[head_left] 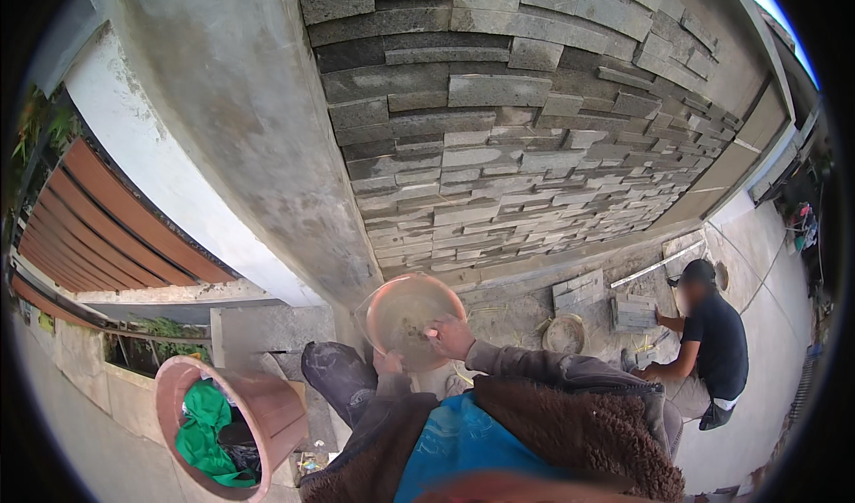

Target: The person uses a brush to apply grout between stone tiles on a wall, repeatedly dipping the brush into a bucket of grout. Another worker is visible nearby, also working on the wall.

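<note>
An orange plastic bucket [373,323] with a wire handle stands before me at the foot of the wall, with murky grey-brown liquid or wet mix [405,311] inside. My left hand [388,362] grips its near rim at the lower left; part of the fingers is hidden. Over the bucket's right side is my right hand [453,337], closed, with a small reddish end [432,333] showing at the fingers. What that belongs to is too small to make out.
A wall of stacked grey stone strips [499,93] rises ahead. At left, a large pinkish bucket [280,414] holds green cloth [205,423]. To the right, another person [717,347] crouches by stacked stone pieces [634,312]; a round basin [564,334] sits between us.
</note>
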A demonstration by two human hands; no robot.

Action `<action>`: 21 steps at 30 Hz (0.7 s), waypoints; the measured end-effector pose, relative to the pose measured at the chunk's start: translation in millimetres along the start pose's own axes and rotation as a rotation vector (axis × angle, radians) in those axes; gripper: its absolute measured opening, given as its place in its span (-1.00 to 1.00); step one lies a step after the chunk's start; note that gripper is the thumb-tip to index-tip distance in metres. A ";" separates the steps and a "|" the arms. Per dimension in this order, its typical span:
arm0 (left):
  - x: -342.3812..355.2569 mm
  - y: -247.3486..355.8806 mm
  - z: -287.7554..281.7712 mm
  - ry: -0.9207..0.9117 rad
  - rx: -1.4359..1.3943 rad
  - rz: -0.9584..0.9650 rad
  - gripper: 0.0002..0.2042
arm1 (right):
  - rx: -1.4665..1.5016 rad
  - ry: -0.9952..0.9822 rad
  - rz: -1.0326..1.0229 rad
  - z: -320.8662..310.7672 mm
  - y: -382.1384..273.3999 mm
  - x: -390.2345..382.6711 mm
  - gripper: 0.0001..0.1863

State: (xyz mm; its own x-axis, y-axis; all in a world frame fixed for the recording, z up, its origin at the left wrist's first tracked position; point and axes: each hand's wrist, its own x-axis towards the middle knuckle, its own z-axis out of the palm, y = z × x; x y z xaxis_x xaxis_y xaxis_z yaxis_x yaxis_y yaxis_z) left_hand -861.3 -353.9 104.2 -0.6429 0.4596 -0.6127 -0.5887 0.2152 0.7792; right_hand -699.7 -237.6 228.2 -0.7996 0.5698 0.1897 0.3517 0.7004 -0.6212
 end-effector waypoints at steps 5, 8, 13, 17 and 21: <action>-2.3 1.9 -7.2 0.008 0.020 0.002 -0.40 | -0.027 0.112 -0.052 6.5 -1.4 -6.1 -0.69; -0.3 1.2 -4.0 -0.011 0.038 -0.013 -0.40 | -0.002 0.010 0.102 6.2 19.3 -5.3 -0.76; 4.2 -3.3 -7.6 -0.009 0.032 -0.018 -0.41 | 0.433 0.771 -0.102 -119.8 -40.5 99.0 -0.86; 0.9 -2.3 -21.0 0.015 0.045 -0.020 -0.41 | 0.069 1.315 -0.608 -251.3 -125.0 221.6 -0.78; -5.9 5.5 -13.6 -0.012 0.069 -0.025 -0.41 | -0.016 1.300 -0.872 -312.3 -128.7 297.6 -0.80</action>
State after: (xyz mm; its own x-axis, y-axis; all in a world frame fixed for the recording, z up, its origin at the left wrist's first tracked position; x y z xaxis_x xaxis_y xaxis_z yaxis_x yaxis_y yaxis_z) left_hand -867.4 -367.1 110.3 -0.6223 0.4631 -0.6311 -0.5695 0.2853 0.7709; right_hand -830.9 -23.8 602.1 0.1988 -0.0383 0.9793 0.0331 0.9989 0.0324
